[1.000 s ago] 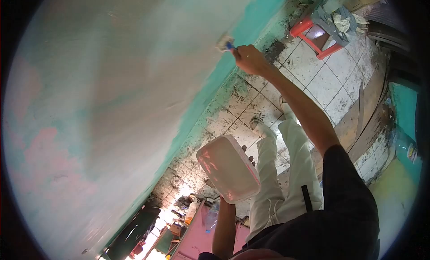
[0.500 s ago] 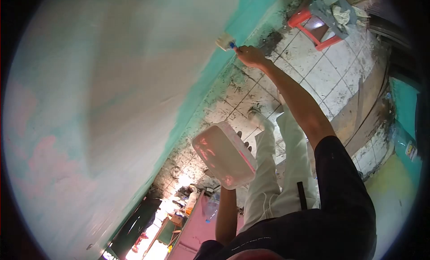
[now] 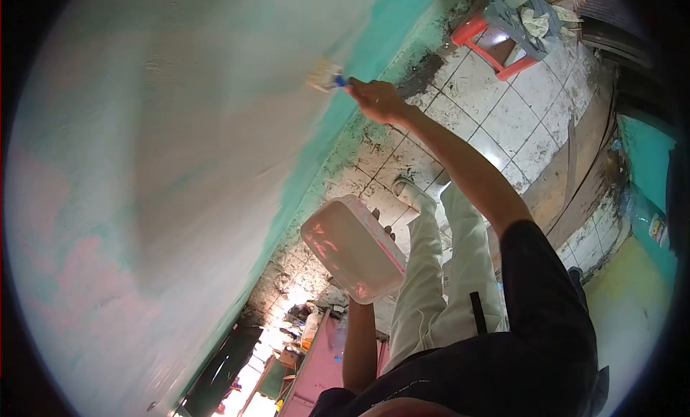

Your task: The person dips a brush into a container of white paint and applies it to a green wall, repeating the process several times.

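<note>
My right hand (image 3: pixel 376 101) is closed round the handle of a paintbrush (image 3: pixel 325 77), with blue near the bristles. The pale bristles are at the wall (image 3: pixel 208 151), just above its green lower band; they look slightly blurred. Lower down, my left hand (image 3: pixel 389 233) supports a translucent plastic tub (image 3: pixel 352 248) with pink smears. Only some dark-looking fingertips show past the tub's far side, and the rest of that hand is hidden behind it. The wall is whitish with pink and green patches.
Stained white tiles (image 3: pixel 507 111) cover the floor beside the wall. A red and grey stool (image 3: pixel 496 47) bears a cloth and other things. Brown board (image 3: pixel 568 165) lies on the floor at right. Clutter and a pink panel (image 3: pixel 316 367) are at the bottom.
My right hand has moved left with the paintbrush, off the green band and onto the whitish wall. The tub in my left hand has shifted only slightly left.
</note>
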The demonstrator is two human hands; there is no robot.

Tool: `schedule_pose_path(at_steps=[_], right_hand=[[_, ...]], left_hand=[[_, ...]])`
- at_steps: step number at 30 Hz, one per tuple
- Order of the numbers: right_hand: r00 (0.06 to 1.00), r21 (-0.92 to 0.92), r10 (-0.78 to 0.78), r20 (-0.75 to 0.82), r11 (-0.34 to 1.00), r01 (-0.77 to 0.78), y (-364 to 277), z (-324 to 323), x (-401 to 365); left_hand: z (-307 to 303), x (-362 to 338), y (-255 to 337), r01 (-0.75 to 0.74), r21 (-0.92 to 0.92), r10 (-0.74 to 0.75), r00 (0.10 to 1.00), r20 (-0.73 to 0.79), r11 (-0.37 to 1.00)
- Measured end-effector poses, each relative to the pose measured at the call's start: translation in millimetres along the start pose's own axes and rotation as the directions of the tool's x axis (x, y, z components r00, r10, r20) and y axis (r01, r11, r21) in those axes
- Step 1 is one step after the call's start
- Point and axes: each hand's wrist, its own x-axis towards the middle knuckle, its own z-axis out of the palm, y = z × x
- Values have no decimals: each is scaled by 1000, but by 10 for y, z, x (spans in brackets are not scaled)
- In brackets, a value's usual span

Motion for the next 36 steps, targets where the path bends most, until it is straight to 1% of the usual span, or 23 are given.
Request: schedule_pose_path(at_steps=[2,4,6,8,9,10,13,15,16,17,18,19,21,22,24,26,27,28,29,30,31,34,36], right_hand=[[985,-63,140,104,989,-134,829,483,158],[953,-119,244,178,967,-225,1098,693,229],[956,-100,224,191,973,-208,1047,604,149],[953,151,265,149,946,-287,307,114,80],[989,37,123,81,991,-126,31,-73,77],[942,-107,-128,-311,989,99,-112,-40,-16],[977,72,-107,-184,990,122,-830,-670,-337],[893,95,-289,-345,936,340,-895,-656,-373],[904,131,-279,-325,933,335,-745,-559,-279],[948,-69,-218,-230,976,208,-423,-308,-65],[999,-31,2,49,1000,-1,-235,-270,61],[995,34,-61,-82,997,64,154,-40,59],[993,-189,87,78,979,-71,684,240,133],[977,-297,150,150,950,-100,940,403,151],[965,-215,200,168,963,-162,872,314,93],[929,-1,320,186,946,-325,385,15,49],[946,0,257,197,965,-262,-50,-338,81],[958,-6,195,211,980,-198,-417,-615,95],[981,35,105,-163,994,-100,-461,-443,151],[980,120,195,-34,974,-190,-1027,-934,8],[986,94,160,-55,984,-154,-1429,-1138,-135],[974,76,-8,-226,997,26,-2311,-1784,-441],[913,-2,-303,-272,949,314,-3003,-2405,-670]], left_hand=[[30,17,31,-18,4,18,1000,-11,1000],[133,-13,53,-40,-3,40,998,-48,999],[219,-27,33,-49,-21,47,996,-75,999],[191,-33,12,-56,69,62,995,-81,996],[161,-35,19,-77,168,94,990,-101,983],[138,-39,30,-78,162,94,991,-94,984],[17,-27,49,-62,-21,61,995,-75,998],[-89,-45,59,-18,-118,11,998,-60,993],[-79,-61,65,-25,-114,17,997,-69,993],[-51,-65,59,-18,65,26,993,-119,998],[-32,-77,44,-2,239,44,985,-167,971],[-67,-89,36,-11,242,54,983,-173,970],[-142,-28,39,38,-64,-36,999,35,997],[-59,-24,15,42,-61,-39,998,40,997],[167,-35,34,-36,-67,27,990,-138,997],[246,-126,91,-69,70,79,986,-148,995],[306,-144,94,-116,190,147,976,-159,975],[394,-172,104,-127,174,151,980,-132,977],[489,-206,147,-92,103,99,992,-71,990],[581,-302,191,-57,37,57,998,-11,998],[662,-452,220,-83,24,82,996,28,996],[617,-685,273,-86,-37,92,973,211,996],[166,-592,266,-168,77,153,974,169,983]])
